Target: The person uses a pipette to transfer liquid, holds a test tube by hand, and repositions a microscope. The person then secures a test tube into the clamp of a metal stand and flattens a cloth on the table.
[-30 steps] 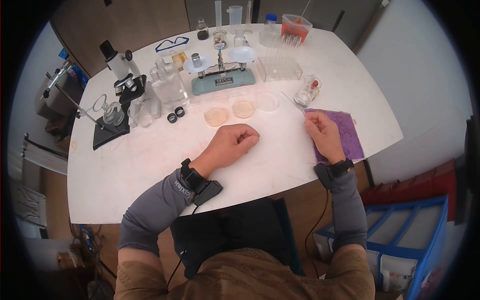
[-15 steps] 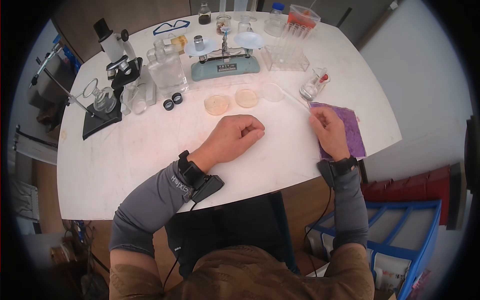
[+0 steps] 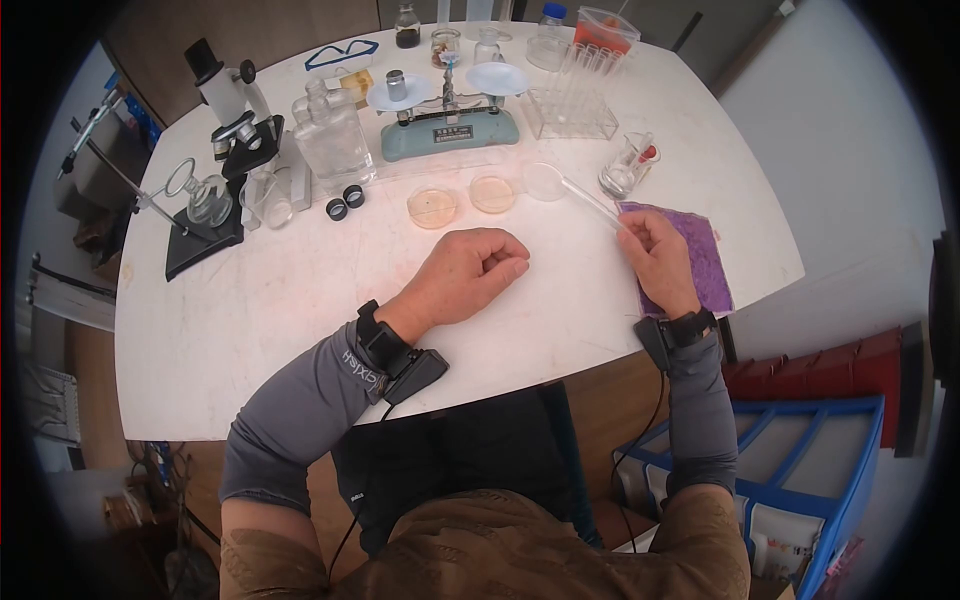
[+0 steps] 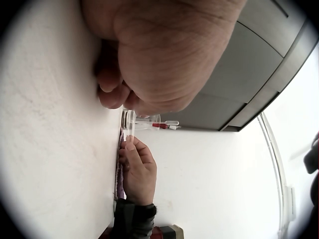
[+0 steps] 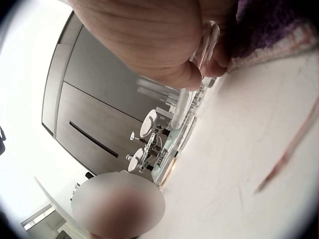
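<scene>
Your right hand grips a slender clear tube, pinched near its lower end between thumb and curled fingers; contents, if any, are too faint to tell. Your left hand holds nothing that shows, its fingers loosely curled low over the white table (contact with the surface cannot be told for certain).

Long axis: from the grip, the tube runs obliquely away from the near edge of the table and toward its far left corner. Its free end lies at the right rim of a clear dish as seen from the head; whether it touches the rim or hangs above it cannot be told. This slant is, in our judgement, the governing relation: the free end lies ahead and to the left of your right fingers, so that hand would steer it from behind. Your right hand is the nearer; your left lies apart from the tube, toward the near edge.

Surroundings: a purple cloth lies beside and partly behind your right hand, toward the near right corner. A beaker stands beyond that hand; two amber dishes lie beyond your left.
</scene>
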Demonstrator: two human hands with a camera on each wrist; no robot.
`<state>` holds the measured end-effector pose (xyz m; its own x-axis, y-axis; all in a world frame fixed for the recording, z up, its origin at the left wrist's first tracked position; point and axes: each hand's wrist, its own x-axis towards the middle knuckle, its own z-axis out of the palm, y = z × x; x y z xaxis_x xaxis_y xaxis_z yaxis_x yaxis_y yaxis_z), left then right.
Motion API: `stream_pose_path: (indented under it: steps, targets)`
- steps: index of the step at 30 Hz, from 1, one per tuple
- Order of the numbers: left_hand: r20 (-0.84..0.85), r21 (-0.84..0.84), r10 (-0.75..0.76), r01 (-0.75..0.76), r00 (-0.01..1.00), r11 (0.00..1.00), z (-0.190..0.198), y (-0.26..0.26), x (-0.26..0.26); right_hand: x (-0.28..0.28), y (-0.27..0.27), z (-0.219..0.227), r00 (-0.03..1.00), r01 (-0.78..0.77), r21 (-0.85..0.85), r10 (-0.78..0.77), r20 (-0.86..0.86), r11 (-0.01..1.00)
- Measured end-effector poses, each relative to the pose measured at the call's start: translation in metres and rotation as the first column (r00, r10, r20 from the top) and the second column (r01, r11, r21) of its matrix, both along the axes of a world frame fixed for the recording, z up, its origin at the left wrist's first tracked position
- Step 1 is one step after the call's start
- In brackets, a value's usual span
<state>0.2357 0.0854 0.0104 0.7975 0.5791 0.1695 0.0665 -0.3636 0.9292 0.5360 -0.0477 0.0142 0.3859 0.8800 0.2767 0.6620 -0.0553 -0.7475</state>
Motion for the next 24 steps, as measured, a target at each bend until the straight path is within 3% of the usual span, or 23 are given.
stream_pose_path:
  steps: [24]
  targets:
    - [-0.002, 0.018, -0.023, 0.023, 1.0, 1.0, -0.0005, 0.0009, -0.0007, 0.0017, 0.0005, -0.001, 0.999, 0.003, -0.021, -0.004, -0.033, 1.0]
